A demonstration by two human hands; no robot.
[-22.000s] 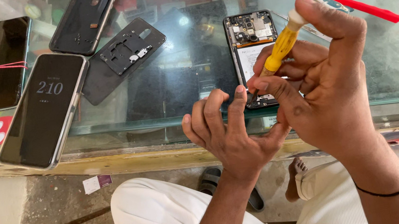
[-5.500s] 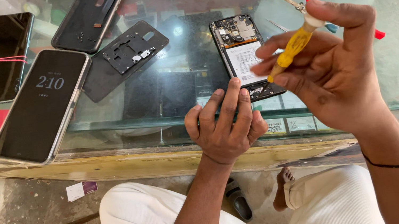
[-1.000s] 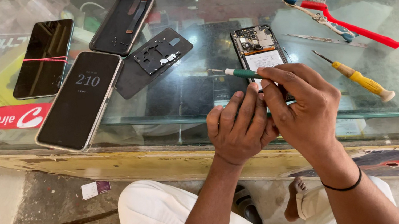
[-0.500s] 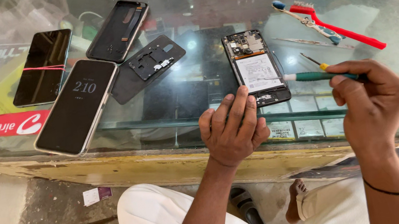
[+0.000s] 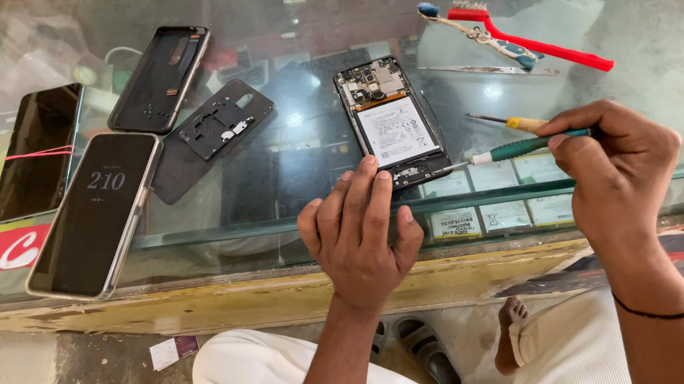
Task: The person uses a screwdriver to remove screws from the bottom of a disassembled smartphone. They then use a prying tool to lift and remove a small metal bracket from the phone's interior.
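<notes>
An opened phone [image 5: 392, 123], back removed, board and flat white battery exposed, is laid on the glass table [image 5: 678, 99] near the front edge, approx. centre. Its lower end is touched by the left hand [image 5: 357, 238], fingers pressed together and curled. A thin green-handled screwdriver [image 5: 529, 147] is pinched by the right hand [image 5: 621, 168], metal tip brought to the phone's bottom right corner. A yellow-handled screwdriver [image 5: 516, 122] is seen just behind it. 2 glossy black phones [image 5: 91, 215] lie twd. the left edge; a red plastic brush [image 5: 540, 48] lies twd. the back right.
</notes>
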